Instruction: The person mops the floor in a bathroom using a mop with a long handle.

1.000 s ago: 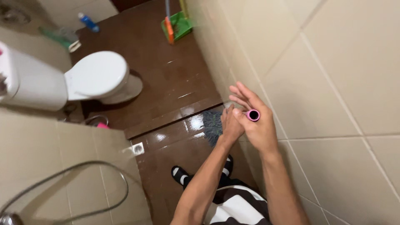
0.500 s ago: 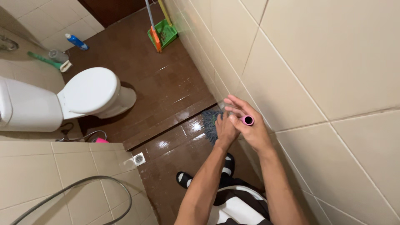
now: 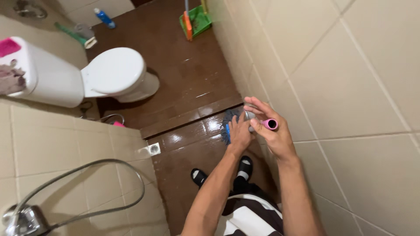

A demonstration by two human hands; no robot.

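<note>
Head view, looking straight down into a tiled bathroom. Both forearms rise from the bottom edge at about 6 o'clock and meet just right of centre. The right hand [image 3: 273, 135] is wrapped around the top of a mop handle [image 3: 270, 124], whose pink end cap with its dark hole faces the camera; the thumb and lower fingers [image 3: 258, 107] curl around the grey shaft, while the upper ones stretch out fairly straight toward 11 o'clock. The left hand [image 3: 239, 133] lies just beside it, toward 9 o'clock, closed on the same shaft a little lower down, knuckles up. The handle runs almost straight away from the lens, so little of its length shows. Below the hands, at the foot of the wall, the blue mop head [image 3: 228, 124] rests on the wet brown floor [image 3: 183, 83], partly hidden by the left hand.

The person's dark sandals [image 3: 199, 175] stand on the floor at 6 o'clock, under striped clothing. A beige tiled wall [image 3: 350, 87] fills the whole 3 o'clock side, close to the right hand.

Toward 10 o'clock stands a white toilet [image 3: 114, 73] with its lid down, and a pink object [image 3: 9, 46] sits on the cistern. At 12 o'clock a green dustpan [image 3: 199, 19] leans against the wall with an orange brush. A blue bottle [image 3: 104, 17] lies at 11 o'clock. A shower hose [image 3: 87, 168] loops across the low wall at 8 o'clock.
</note>
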